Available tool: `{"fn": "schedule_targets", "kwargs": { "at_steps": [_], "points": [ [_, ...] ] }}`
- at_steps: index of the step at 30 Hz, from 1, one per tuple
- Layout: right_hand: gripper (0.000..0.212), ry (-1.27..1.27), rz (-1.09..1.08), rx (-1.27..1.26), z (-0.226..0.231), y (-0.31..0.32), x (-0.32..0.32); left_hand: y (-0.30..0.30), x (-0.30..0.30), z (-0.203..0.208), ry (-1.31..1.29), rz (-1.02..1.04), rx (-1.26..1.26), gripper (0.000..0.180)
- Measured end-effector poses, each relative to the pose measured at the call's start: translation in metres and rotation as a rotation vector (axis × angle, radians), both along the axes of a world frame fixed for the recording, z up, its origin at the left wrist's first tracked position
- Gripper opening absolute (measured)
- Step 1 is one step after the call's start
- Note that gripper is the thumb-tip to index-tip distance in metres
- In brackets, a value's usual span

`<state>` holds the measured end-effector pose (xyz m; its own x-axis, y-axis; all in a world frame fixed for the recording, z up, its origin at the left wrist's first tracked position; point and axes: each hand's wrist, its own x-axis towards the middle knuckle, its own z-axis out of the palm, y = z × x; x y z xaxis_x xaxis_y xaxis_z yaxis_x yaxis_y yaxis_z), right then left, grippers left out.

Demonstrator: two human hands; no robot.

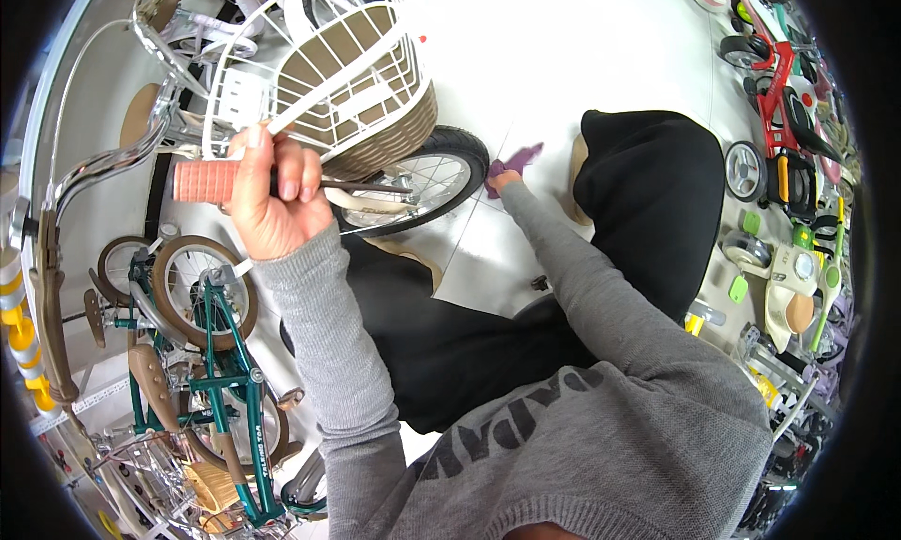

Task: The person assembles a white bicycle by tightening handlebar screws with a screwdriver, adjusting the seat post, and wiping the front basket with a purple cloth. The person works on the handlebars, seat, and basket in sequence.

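Observation:
My left hand [286, 202] is wrapped round the salmon-pink handlebar grip [202, 182], with the dark brake lever [361, 185] sticking out past my fingers. Low down, by the front tyre [469, 155] of the bicycle, my right hand [507, 180] is closed on a purple cloth [521, 158]. The cloth sits at the tyre's outer edge, over the floor; my fingertips are partly hidden by it. A white wire basket [413, 66] with a brown woven lower part is above the wheel, just beyond my left hand. A cream mudguard [361, 202] shows beside the spokes.
A green bicycle [221, 390] with brown tyres stands at the left, near a chrome handlebar [155, 132]. Along the right are a red child's bike [777, 99] and several ride-on toys, among them a cream one [788, 277]. White tiled floor [554, 43] lies ahead.

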<state>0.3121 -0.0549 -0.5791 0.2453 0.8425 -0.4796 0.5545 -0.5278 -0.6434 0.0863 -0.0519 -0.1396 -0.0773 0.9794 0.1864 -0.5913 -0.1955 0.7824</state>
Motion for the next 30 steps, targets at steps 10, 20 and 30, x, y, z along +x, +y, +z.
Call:
{"fn": "schedule_targets", "kwargs": {
  "at_steps": [10, 20, 30],
  "points": [
    [0.042, 0.229, 0.042, 0.914, 0.174, 0.032, -0.082, 0.008, -0.003, 0.0, 0.016, 0.054, -0.026, 0.008],
    [0.04, 0.374, -0.116, 0.814, 0.138, 0.009, -0.059, -0.003, -0.015, 0.002, 0.029, -0.035, -0.042, 0.006],
    [0.019, 0.071, -0.494, 0.255, 0.076, 0.007, 0.008, -0.008, 0.016, 0.012, 0.334, -0.167, -0.115, 0.031]
  ]
}}
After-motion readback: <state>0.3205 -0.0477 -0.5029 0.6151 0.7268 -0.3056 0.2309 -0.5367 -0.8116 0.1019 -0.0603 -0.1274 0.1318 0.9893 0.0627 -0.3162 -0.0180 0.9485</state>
